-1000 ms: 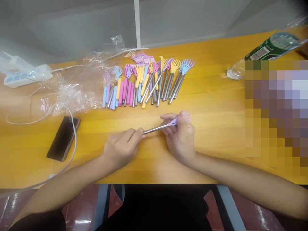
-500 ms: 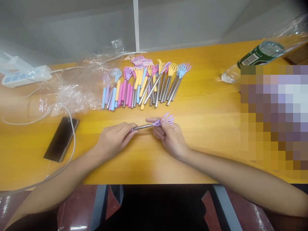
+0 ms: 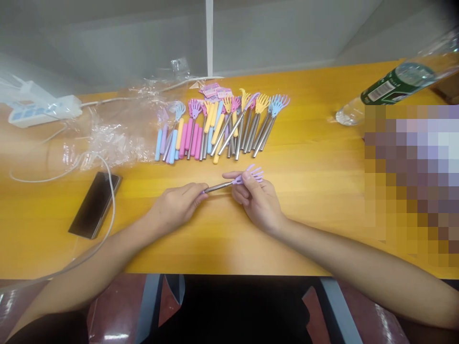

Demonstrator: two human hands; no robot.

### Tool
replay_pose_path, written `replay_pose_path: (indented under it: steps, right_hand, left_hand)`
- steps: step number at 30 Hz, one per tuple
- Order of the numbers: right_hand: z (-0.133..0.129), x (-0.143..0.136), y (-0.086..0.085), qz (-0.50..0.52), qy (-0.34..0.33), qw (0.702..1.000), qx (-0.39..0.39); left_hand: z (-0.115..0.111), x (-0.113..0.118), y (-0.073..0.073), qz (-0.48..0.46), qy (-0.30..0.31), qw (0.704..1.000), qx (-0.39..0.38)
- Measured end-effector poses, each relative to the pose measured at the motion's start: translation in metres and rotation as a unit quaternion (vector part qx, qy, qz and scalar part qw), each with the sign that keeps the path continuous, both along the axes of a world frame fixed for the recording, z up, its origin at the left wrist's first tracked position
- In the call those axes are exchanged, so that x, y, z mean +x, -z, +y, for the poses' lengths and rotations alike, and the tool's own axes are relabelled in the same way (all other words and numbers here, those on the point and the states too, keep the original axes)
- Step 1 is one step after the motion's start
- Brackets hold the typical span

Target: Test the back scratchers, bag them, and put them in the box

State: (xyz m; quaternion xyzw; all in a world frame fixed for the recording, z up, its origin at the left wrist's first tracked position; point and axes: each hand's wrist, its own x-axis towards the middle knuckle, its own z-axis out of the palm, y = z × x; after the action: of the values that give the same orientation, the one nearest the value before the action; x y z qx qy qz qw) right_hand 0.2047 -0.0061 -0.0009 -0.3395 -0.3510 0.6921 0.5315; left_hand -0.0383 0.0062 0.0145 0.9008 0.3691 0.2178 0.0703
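A back scratcher [image 3: 219, 186] with a metal rod and a purple claw head is held between my two hands, just above the table's front half. My left hand [image 3: 181, 203] is closed around its handle end, hiding most of the handle. With thumb and fingers, my right hand [image 3: 261, 198] pinches the purple claw head; its index finger points left. Beyond my hands lies a row of parts: yellow, pink and blue claw heads on metal rods [image 3: 263, 129], and loose coloured handles [image 3: 186, 138] in pink, blue, purple and yellow.
Crumpled clear plastic bags [image 3: 114, 138] and a white power strip [image 3: 45, 112] lie at the left. A phone [image 3: 95, 205] rests near my left forearm, with a white cable [image 3: 112, 191] across it. At the right, a plastic bottle [image 3: 390, 86] with a green label stands by a blurred patch.
The whole view has shifted slightly, so everything sits a little further right. Both hands keep their hold on the back scratcher, with the left hand nearer the end of it.
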Motion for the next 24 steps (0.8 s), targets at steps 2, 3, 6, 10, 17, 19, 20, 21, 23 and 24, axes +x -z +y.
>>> replay_pose_path:
  steps: [2, 3, 6, 10, 17, 19, 20, 21, 23, 24]
  right_hand:
    - [0.0, 0.0, -0.001, 0.0, -0.001, 1.0, 0.002]
    - [0.0, 0.0, -0.001, 0.0, -0.001, 1.0, 0.003]
    - [0.0, -0.001, -0.003, 0.0, 0.007, 1.0, -0.011]
    - [0.0, -0.002, -0.01, 0.017, 0.039, 0.998, -0.041]
    - [0.003, -0.003, -0.016, 0.023, 0.056, 0.997, -0.054]
    - [0.004, -0.001, -0.017, 0.012, 0.059, 0.997, -0.055]
    - [0.005, 0.0, -0.018, 0.006, 0.064, 0.996, -0.055]
    - [0.007, 0.001, -0.019, 0.001, 0.07, 0.996, -0.054]
    - [0.011, 0.006, -0.023, -0.009, 0.085, 0.995, -0.05]
    - [0.013, 0.009, -0.024, -0.015, 0.091, 0.995, -0.047]
  left_hand:
    - [0.001, -0.001, 0.001, 0.001, 0.001, 1.0, -0.025]
    - [0.001, -0.001, 0.001, 0.002, 0.001, 0.999, -0.034]
    - [0.002, -0.001, 0.002, 0.008, 0.001, 0.999, -0.038]
    - [0.003, 0.002, -0.001, 0.011, 0.004, 0.999, -0.033]
    - [0.003, 0.002, -0.004, 0.019, -0.009, 0.998, -0.065]
    - [0.004, 0.002, -0.004, 0.022, -0.012, 0.997, -0.07]
    - [0.004, 0.002, -0.004, 0.023, -0.014, 0.997, -0.07]
    - [0.004, 0.002, -0.004, 0.023, -0.015, 0.997, -0.068]
    - [0.005, 0.002, -0.004, 0.022, -0.019, 0.998, -0.063]
    - [0.005, 0.002, -0.004, 0.019, -0.019, 0.998, -0.059]
